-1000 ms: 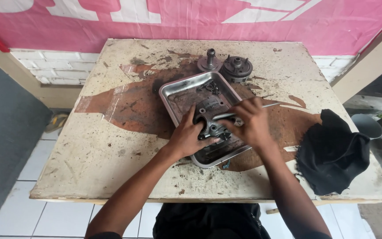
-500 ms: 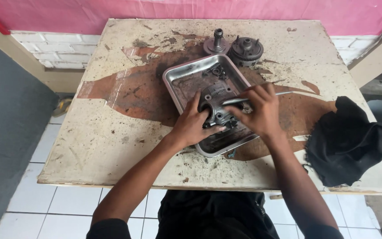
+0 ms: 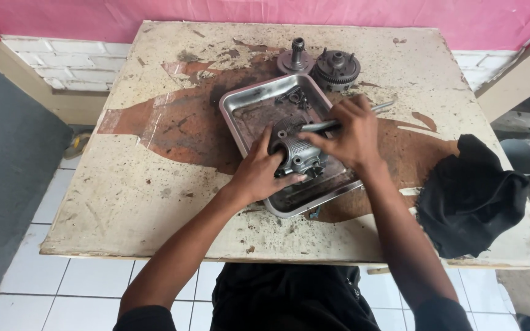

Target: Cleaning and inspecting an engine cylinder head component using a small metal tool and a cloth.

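A grey finned metal engine part (image 3: 299, 152) sits in a shallow steel tray (image 3: 246, 104) on a worn, stained table. My left hand (image 3: 259, 175) grips the part's near-left side and holds it steady. My right hand (image 3: 348, 132) is closed around a long metal tool (image 3: 383, 106); the tool's tip rests on top of the engine part and its handle end sticks out to the right. Small dark metal pieces (image 3: 294, 96) lie at the tray's far end.
Two round gear-like engine parts (image 3: 295, 58) (image 3: 336, 66) stand just beyond the tray. A black cloth (image 3: 470, 196) lies at the table's right edge. A pink sheet hangs behind the table; white floor tiles show at left.
My right hand has lifted from the engine part and now holds the tool with its tip on the part. My left hand keeps its grip. The camera view has shifted slightly.
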